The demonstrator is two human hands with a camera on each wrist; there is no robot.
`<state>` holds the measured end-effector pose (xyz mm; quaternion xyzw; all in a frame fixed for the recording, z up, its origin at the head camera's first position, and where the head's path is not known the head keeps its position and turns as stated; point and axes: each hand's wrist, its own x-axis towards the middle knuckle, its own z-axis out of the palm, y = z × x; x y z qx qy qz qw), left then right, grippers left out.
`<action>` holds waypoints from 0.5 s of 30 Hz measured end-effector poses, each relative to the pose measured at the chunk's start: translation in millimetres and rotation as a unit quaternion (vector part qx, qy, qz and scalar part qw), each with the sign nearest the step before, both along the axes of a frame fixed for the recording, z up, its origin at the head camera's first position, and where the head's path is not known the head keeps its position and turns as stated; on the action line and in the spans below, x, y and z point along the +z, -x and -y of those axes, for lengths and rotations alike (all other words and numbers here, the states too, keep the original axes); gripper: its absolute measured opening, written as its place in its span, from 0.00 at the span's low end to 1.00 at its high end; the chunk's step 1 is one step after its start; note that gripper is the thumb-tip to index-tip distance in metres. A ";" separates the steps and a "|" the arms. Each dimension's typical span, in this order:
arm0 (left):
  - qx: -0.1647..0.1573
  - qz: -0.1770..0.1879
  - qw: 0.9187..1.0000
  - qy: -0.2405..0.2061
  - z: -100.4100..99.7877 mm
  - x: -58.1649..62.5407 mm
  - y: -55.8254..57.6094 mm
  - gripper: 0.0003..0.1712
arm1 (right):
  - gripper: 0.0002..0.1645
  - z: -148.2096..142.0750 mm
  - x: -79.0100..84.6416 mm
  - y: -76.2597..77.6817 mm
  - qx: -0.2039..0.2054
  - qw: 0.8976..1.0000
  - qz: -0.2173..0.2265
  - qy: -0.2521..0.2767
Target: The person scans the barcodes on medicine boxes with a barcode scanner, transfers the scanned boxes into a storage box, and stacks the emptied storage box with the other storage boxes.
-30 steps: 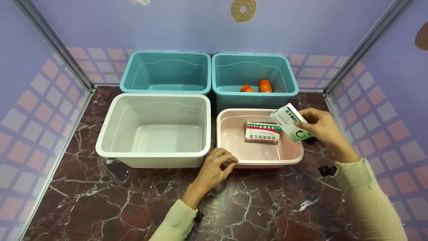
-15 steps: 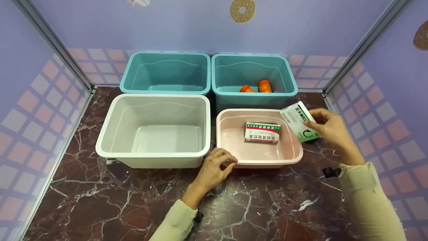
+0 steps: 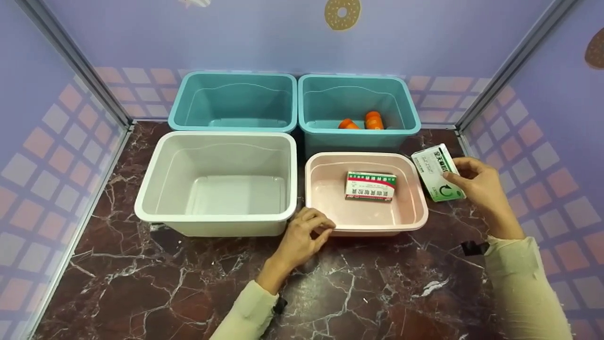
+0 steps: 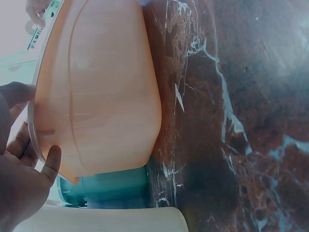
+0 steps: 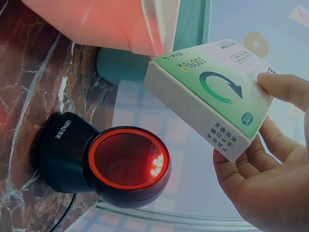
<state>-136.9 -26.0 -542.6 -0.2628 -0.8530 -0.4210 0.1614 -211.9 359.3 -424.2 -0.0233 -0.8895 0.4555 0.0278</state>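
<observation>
My right hand (image 3: 481, 186) pinches a white and green medicine box (image 3: 436, 172) just past the right rim of the pink bin (image 3: 330, 212). In the right wrist view the box (image 5: 207, 92) shows a curved arrow, with a black barcode scanner (image 5: 63, 150) below it; the scanner's round window glows red. My left hand (image 3: 302, 236) holds the pink bin's near left corner, fingers over the rim and thumb (image 4: 52, 164) against the outer wall. Inside that bin lies a second medicine box (image 3: 370, 186), white with red and green bands.
A white bin (image 3: 217, 219) stands left of the pink one. Behind are two blue-green bins; the right one (image 3: 358, 132) contains orange bottles (image 3: 373, 121), and the left one (image 3: 233, 128) stands beside it. Patterned panels (image 3: 302, 47) enclose the marble-patterned table (image 3: 330, 293).
My right hand has carried the white and green medicine box rightward, from over the pink bin to beyond its right rim. The left hand has stayed on the bin's corner.
</observation>
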 end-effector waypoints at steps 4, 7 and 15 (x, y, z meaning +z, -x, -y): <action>0.002 -0.009 1.000 -0.003 -0.6 -0.2 0.2 0.03 | 0.25 -8.7 -10.9 5.0 -0.010 1.000 -0.003 -0.001; 0.002 -0.011 1.000 -0.004 -0.8 -0.3 0.5 0.03 | 0.25 -16.9 -21.7 9.5 -0.015 1.000 -0.003 -0.008; 0.003 -0.005 1.000 0.001 -0.2 -0.3 -0.2 0.04 | 0.26 -19.6 -33.9 8.6 -0.015 1.000 -0.015 -0.020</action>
